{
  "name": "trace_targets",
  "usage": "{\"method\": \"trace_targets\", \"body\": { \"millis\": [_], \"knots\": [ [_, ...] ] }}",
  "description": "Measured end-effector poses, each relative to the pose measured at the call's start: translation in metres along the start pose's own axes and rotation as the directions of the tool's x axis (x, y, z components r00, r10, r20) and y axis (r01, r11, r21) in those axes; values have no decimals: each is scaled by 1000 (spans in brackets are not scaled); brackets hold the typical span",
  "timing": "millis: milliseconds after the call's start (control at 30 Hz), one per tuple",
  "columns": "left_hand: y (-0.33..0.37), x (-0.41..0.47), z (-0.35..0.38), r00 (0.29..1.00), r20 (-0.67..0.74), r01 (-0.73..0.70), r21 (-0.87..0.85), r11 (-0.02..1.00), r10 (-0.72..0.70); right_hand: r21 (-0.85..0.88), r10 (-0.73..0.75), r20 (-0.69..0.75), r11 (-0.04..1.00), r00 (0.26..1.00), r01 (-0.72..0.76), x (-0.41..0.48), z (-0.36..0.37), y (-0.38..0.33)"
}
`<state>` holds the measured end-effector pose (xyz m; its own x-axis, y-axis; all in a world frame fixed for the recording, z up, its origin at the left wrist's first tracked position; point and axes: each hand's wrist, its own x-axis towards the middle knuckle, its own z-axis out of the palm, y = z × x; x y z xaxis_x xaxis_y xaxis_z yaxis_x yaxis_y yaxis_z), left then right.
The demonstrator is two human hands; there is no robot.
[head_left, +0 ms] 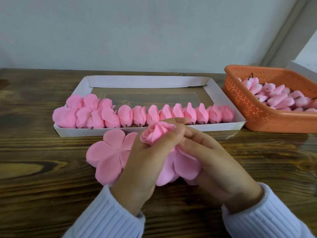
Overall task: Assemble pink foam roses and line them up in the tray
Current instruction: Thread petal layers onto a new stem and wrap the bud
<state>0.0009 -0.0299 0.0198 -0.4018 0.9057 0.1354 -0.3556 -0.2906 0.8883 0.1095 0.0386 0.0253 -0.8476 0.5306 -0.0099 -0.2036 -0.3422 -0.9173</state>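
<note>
A half-built pink foam rose (157, 132) is held above the wooden table, its bud on top and loose outer petals (181, 166) hanging below. My left hand (145, 162) grips it from the left, fingers curled under the bud. My right hand (211, 162) pinches the petals against the bud from the right. A flat pink petal cutout (108, 155) lies on the table left of my hands. Behind them, the white cardboard tray (216, 93) holds a row of several finished pink roses (171, 115) along its near wall, bunched at its left end.
An orange perforated plastic basket (253, 109) at the right holds several pink rose buds (277, 98) with dark stems. The tray's far half shows the bare bottom. A plain wall stands behind the table.
</note>
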Motion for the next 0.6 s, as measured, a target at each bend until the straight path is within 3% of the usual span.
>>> {"method": "trace_targets", "body": {
  "millis": [100, 167, 233, 333, 433, 600],
  "knots": [
    [-1, 2, -2, 989, -148, 5, -19, 1000, -8, -73, -71, 1, 995, 997, 71, -1, 0, -5],
    [1, 3, -3, 982, -191, 8, -15, 1000, -11, -315, -205, 5, 929, 979, 197, -2, 2, -7],
    [0, 5, -3, 978, -208, 13, -21, 1000, -17, -551, -363, -34, 784, 931, 285, -2, 4, -5],
    [-3, 6, -3, 982, -188, -5, 0, 1000, 5, -792, -557, -82, 540, 827, 285, -2, 7, 0],
    [-4, 5, -2, 989, -145, -20, 31, 999, 24, -856, -649, -118, 450, 752, 254, -3, 6, -1],
    [-5, 2, -1, 995, -29, -88, 218, 972, 97, -867, -710, -160, 434, 686, 246, -4, 6, -2]
  ]
}}
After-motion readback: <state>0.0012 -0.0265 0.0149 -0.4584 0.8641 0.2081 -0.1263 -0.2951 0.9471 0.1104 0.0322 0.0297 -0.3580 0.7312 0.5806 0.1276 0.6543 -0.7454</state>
